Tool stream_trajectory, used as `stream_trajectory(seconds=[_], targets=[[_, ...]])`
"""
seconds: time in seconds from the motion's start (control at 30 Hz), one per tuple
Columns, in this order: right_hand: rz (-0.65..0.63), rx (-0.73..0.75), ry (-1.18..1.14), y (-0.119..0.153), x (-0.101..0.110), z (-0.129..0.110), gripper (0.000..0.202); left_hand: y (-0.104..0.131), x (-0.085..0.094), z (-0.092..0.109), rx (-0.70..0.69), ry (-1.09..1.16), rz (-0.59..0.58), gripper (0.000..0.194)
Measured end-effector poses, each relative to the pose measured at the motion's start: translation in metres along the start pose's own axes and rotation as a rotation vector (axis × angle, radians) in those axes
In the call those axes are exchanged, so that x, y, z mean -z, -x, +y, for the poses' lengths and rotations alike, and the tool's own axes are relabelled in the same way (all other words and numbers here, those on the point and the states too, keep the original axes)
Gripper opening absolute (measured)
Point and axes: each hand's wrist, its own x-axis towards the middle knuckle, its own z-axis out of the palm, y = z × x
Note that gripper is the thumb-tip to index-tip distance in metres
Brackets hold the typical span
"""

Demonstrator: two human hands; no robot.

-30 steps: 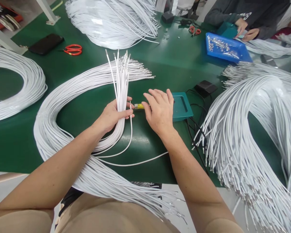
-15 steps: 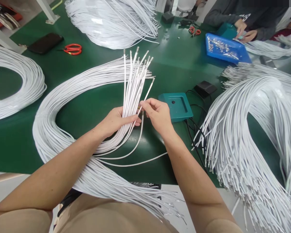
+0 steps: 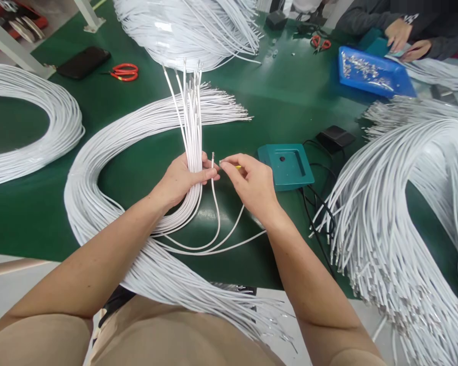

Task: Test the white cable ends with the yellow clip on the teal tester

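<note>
My left hand (image 3: 179,178) is closed around an upright bundle of white wires (image 3: 193,132), thumb across the front, metal-tipped ends fanning out above. Just right of that bundle, a single white wire (image 3: 215,198) stands apart by the left fingertips. My right hand (image 3: 250,183) is closed in a pinch near those fingertips, with a small wire end at its tips. A white wire (image 3: 234,223) curves up and disappears behind this hand. Something yellow (image 3: 238,166) shows between its fingers, mostly hidden. The bundle comes from a large coil of white wires (image 3: 80,188) on the green table.
Right of my hand sits a teal device (image 3: 286,175) with black cables. More wire bundles lie right (image 3: 366,213), left (image 3: 61,112) and at the back (image 3: 187,30). Red-handled scissors (image 3: 125,72) rest near a black case (image 3: 83,62). A co-worker's hands (image 3: 400,35) are beyond a blue tray (image 3: 397,91).
The wire pinched by my right hand has been drawn away from the bundle and down. The left-hand bundle now stands more upright and further left. The view has shifted slightly.
</note>
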Motion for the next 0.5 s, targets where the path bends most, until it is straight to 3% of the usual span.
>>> stream_trajectory(seconds=[0.2,0.5], targets=[[-0.089,-0.186,-0.381,-0.003,-0.007,0.007,0.022,0.006,-0.009,0.000,0.008,-0.223,0.005,0.048],[-0.177,-0.410,-0.889,-0.005,-0.014,0.010,0.017,0.006,-0.010,0.002,0.043,-0.151,0.023,0.046]])
